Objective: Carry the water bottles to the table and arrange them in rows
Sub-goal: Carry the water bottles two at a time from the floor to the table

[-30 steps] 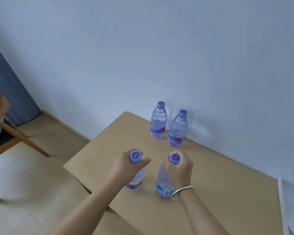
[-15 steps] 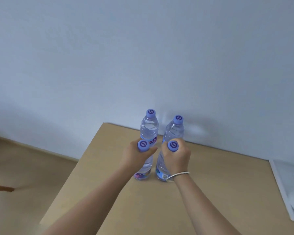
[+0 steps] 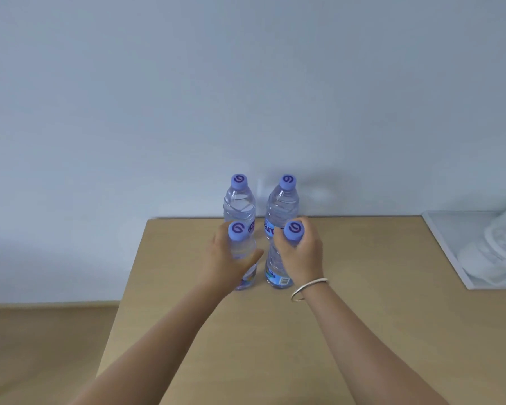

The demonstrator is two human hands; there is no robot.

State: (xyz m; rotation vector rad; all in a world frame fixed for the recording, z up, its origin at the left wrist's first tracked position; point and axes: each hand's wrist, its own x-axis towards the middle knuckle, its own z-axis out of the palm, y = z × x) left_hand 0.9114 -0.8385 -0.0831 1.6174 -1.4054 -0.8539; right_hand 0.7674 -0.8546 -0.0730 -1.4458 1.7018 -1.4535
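Left hand (image 3: 228,260) wrapped round the shoulder of the front-left bottle (image 3: 243,258); right hand (image 3: 301,254) curled round the neck of the front-right bottle (image 3: 275,273), bangle (image 3: 307,288) at the wrist. Both stand upright on the wooden table (image 3: 362,331), directly in front of the back-left bottle (image 3: 239,204) and back-right bottle (image 3: 284,206) by the wall (image 3: 187,97)

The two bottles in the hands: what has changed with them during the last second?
The left hand and right hand carried the two held bottles away from the near side of the table, up to just in front of the back two bottles. Both hands still grip near the caps; the back pair stayed put.
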